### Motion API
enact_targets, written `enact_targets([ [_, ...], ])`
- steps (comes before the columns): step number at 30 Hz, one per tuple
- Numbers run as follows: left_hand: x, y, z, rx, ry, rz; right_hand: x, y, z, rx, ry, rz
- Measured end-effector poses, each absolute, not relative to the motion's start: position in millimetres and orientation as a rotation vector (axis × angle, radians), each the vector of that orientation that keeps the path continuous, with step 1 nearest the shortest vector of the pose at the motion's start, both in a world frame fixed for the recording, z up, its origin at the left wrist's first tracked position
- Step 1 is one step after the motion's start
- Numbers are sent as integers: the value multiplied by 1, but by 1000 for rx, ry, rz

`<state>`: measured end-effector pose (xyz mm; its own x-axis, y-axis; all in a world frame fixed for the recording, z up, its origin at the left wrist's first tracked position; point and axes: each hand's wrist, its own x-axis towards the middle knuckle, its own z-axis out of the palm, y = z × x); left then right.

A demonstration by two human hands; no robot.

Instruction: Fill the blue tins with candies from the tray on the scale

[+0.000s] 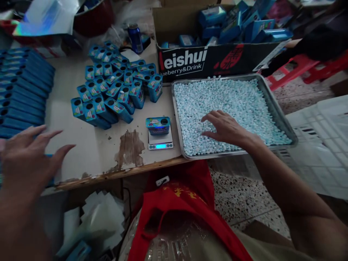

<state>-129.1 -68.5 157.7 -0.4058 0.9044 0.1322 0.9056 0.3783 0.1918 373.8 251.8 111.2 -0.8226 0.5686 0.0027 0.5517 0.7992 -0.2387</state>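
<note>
My right hand (224,127) hovers over or rests on pale blue candy pellets (225,94), thumb and fingers apart; I cannot tell whether it touches them. The pellets fill a metal tray (292,137). Just left of the tray, one small blue box (158,126) with a round dark hole in its top stands on a digital scale (160,145) with a lit display. At the far left, my left hand (32,156) has its fingers spread near a stack of blue boxes (24,87), holding nothing I can see.
Several upright blue boxes (116,85) cluster mid-table. Behind the tray stands a black carton (187,61) full of blue packs. A blue can (135,39) is at the back. Another person's dark sleeve (312,43) reaches in at right, near red stools (293,70).
</note>
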Motion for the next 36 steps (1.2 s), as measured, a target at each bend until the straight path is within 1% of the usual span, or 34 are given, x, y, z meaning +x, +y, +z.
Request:
enact_targets([
  [3,-89,-28,167,-1642,-2548,-395,385,255,89,-813,-3062,278],
  [6,-61,2,169,-1752,-2526,-338,375,262,71,-806,-3078,139],
  [9,-44,17,166,-1899,-2498,-287,362,280,60,-826,-3050,180],
  [12,-35,19,159,-1967,-2488,-286,357,298,55,-952,-2739,516],
  [14,-33,15,152,-1974,-2498,-336,357,306,54,-995,-2323,856],
  [17,-36,7,143,-1972,-2568,-477,362,313,59,-941,-1725,1405],
  [19,-37,5,139,-2003,-2610,-548,366,316,65,-914,-1507,1701],
  [21,-34,7,139,-2047,-2607,-595,370,318,73,-925,-1454,1859],
  [24,-19,20,138,-2074,-2538,-764,369,316,81,-946,-1461,1854],
  [26,-4,35,130,-2048,-2495,-988,361,310,83,-924,-1463,1829],
  [30,29,71,99,-2032,-2475,-1421,323,291,89,-813,-1529,1775],
  [33,51,93,85,-2033,-2570,-1615,290,277,102,-750,-1564,1706],
  [36,71,106,94,-2002,-2507,-1671,265,267,120,-722,-1535,1630],
])
